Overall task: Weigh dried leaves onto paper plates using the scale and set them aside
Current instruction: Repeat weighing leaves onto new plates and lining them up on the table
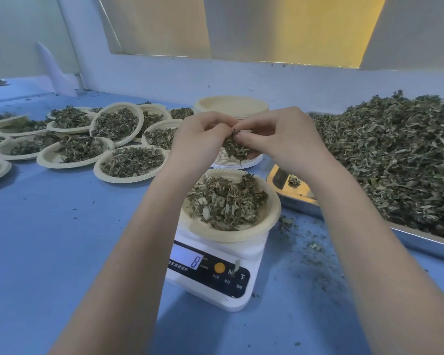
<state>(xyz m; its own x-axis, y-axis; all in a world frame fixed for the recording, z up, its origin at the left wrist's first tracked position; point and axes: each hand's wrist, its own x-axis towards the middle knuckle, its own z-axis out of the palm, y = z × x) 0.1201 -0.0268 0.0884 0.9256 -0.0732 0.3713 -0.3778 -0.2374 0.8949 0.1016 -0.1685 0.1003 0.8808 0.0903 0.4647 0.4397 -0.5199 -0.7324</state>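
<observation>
Here, above the white scale (215, 265): left hand (198, 134) and right hand (274, 139) raised together, fingertips meeting, both grips narrow and pinched on 1 small clump of dried leaves (235, 148) hanging between them. Directly below, on the scale platform: a paper plate (231, 233) carrying a loose mound of leaves (227, 201). On the scale display (187, 260), facing the camera: a single lit digit, seemingly 8, slightly blurred. Just behind the hands, on the blue table (62, 239): a stack of empty plates (232, 106), its lower part hidden by the fingers. To the left, spread across the table and overlapping at the rims: filled plates (131, 163), each with its own portion of leaves, more than 10 in view, the farthest cut by the frame edge. To the right, just beside the scale: a metal tray (290, 185) heaped with a large pile of leaves (395, 160), 1 near corner bare and shiny with a lone scrap on it. Between tray and scale, scattered over the table: leaf crumbs (310, 247). Behind everything: a pale wall with a lit opening (241, 26).
</observation>
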